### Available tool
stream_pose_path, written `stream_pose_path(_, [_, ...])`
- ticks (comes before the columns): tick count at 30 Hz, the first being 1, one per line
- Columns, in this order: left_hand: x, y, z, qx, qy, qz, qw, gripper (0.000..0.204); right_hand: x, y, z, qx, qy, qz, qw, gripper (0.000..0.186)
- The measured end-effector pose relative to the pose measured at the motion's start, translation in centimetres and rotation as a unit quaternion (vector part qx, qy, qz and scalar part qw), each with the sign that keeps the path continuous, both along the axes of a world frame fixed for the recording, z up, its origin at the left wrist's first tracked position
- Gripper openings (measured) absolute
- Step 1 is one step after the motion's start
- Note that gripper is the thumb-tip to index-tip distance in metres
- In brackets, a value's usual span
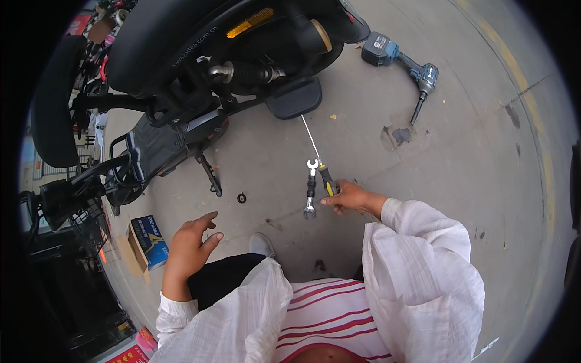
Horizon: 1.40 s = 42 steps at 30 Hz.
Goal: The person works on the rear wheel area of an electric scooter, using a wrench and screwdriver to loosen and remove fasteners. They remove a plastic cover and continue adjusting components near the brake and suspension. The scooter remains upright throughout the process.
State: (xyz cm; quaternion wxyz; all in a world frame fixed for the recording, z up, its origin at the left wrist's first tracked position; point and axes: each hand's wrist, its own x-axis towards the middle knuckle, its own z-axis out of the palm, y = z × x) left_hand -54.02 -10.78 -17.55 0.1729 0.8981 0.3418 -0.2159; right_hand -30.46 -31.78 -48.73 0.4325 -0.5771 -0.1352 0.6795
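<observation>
My right hand (pixel 350 198) has its thumb and fingers around the butt of a long screwdriver (pixel 327 179) with a black and yellow handle. Its thin shaft points away from me, toward the dark, rounded part under the electric scooter (pixel 236 72). Just left of the handle, a double-ended wrench (pixel 311 186) with a black-wrapped middle lies on the ground. My left hand (pixel 192 242) hovers with nothing in it, fingers stretched and thumb apart. A small black ring (pixel 241 198) lies on the pavement ahead of that hand.
A blue and black cordless impact wrench (pixel 417 75) lies at the far right. At left stands an opened blue cardboard box (pixel 150 243). The scooter's kickstand (pixel 209 175) reaches down to the pavement. My grey shoe (pixel 261 244) is below the ring.
</observation>
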Motion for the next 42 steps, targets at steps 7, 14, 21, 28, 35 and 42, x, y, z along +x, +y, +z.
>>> stream_pose_path(7, [0.4,-0.4,-1.0,-0.145,0.01,-0.02,0.989,0.052,0.3,-0.2,-1.9,0.019,0.01,-0.007,1.0,0.05])
stream_pose_path(14, [0.8,-0.2,-0.9,-0.118,0.007,0.0,0.993,0.052,0.9,-0.6,-3.5,0.027,0.037,-0.016,0.999,0.043])
stream_pose_path(21, [0.3,-0.5,-1.1,-0.122,0.019,0.002,0.992,0.052,0.6,-0.2,-0.2,-0.002,-0.068,0.015,0.998,0.037])
stream_pose_path(28, [0.4,-0.5,-1.2,-0.114,0.025,0.006,0.993,0.052,1.0,-0.1,-1.3,0.047,0.028,0.015,0.998,0.045])
stream_pose_path(35, [0.4,-0.2,-1.5,-0.115,0.021,-0.003,0.993,0.052,0.7,-0.5,-2.3,0.036,0.016,-0.002,0.999,0.04])
stream_pose_path(42, [0.3,0.0,-1.4,-0.114,0.025,0.003,0.993,0.052,0.4,-0.2,-1.5,0.03,-0.036,-0.001,0.999,0.038])
